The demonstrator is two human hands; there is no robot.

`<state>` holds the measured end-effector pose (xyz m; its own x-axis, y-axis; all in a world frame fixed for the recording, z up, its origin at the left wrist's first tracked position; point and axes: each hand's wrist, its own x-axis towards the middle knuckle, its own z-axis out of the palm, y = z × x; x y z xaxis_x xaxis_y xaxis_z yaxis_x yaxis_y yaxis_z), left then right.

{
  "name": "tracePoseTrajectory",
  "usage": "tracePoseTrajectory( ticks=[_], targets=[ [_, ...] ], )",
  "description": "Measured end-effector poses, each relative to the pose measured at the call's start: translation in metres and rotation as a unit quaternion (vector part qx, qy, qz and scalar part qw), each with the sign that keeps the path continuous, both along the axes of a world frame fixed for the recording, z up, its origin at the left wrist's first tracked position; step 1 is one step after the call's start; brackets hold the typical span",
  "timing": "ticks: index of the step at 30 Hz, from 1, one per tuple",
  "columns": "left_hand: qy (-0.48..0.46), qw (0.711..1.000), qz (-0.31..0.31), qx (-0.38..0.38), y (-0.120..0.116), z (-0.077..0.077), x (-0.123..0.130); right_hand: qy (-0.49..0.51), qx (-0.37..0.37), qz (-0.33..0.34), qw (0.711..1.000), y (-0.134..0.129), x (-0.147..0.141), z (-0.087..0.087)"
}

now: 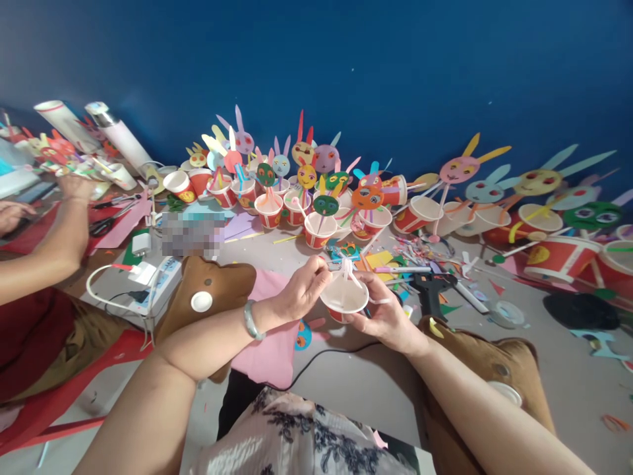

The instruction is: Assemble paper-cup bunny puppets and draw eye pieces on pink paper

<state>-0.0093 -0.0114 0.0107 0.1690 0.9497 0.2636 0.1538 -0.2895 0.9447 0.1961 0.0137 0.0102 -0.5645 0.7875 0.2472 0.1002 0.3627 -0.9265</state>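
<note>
A red-and-white paper cup [345,297] is tilted so that its white inside faces me. My right hand [388,316] wraps around its right side, with the thumb under the front and a pale strip by the fingers. Pale pink-white paper strips [347,270] rise from the cup's far rim. At the rim's left, my left hand [305,288] is closed in a pinch, close to these strips; what lies between its fingertips is too small to make out. Beneath my hands, a blue paper face [303,335] lies partly on a pink cloth [270,356].
Several paper cups with rabbit faces [326,206] line the wall. A black glue gun [431,293] and paper scraps [405,247] lie behind my right hand. Brown cushions flank me, and a power strip [163,284] sits left. Another person's arm [54,247] reaches in near scissors [105,225].
</note>
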Motion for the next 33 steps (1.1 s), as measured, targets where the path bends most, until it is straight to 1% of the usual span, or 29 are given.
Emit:
tracePoseTrajectory(
  ticks=[3, 6, 8, 10, 13, 16, 19, 23, 25, 30, 33],
  targets=[
    [-0.004, 0.999, 0.001, 0.036, 0.000, -0.004, 0.001, 0.005, -0.015, 0.003, 1.000, -0.001, -0.002, -0.001],
    [-0.022, 0.998, -0.036, 0.052, 0.002, -0.004, 0.001, 0.006, -0.035, 0.017, 0.999, -0.002, -0.003, -0.006],
    [-0.042, 0.997, -0.066, 0.028, 0.002, -0.001, 0.002, 0.006, -0.048, 0.026, 0.999, -0.002, -0.002, -0.010],
    [-0.072, 0.994, -0.081, -0.007, 0.001, 0.004, 0.003, 0.012, -0.065, 0.025, 0.997, -0.003, -0.002, -0.014],
    [-0.106, 0.990, -0.081, -0.053, 0.000, 0.011, 0.005, 0.029, -0.088, 0.019, 0.996, -0.003, -0.001, -0.017],
    [-0.111, 0.987, -0.086, -0.075, -0.001, 0.016, 0.005, 0.043, -0.089, 0.022, 0.995, -0.002, -0.002, -0.016],
    [-0.118, 0.985, -0.094, -0.084, -0.001, 0.016, 0.005, 0.045, -0.084, 0.030, 0.995, -0.003, -0.003, -0.014],
    [-0.147, 0.974, -0.109, -0.131, -0.002, 0.014, 0.006, 0.013, -0.065, 0.045, 0.997, -0.005, -0.003, -0.013],
    [-0.151, 0.972, -0.112, -0.140, -0.003, 0.013, 0.007, -0.006, -0.050, 0.045, 0.998, -0.005, -0.003, -0.014],
    [-0.142, 0.980, -0.091, -0.110, -0.003, 0.010, 0.009, -0.032, 0.024, 0.061, 0.997, -0.004, -0.003, -0.015],
    [-0.128, 0.983, -0.092, -0.091, -0.002, 0.010, 0.008, -0.022, 0.046, 0.064, 0.997, -0.003, -0.005, -0.013]
  ],
)
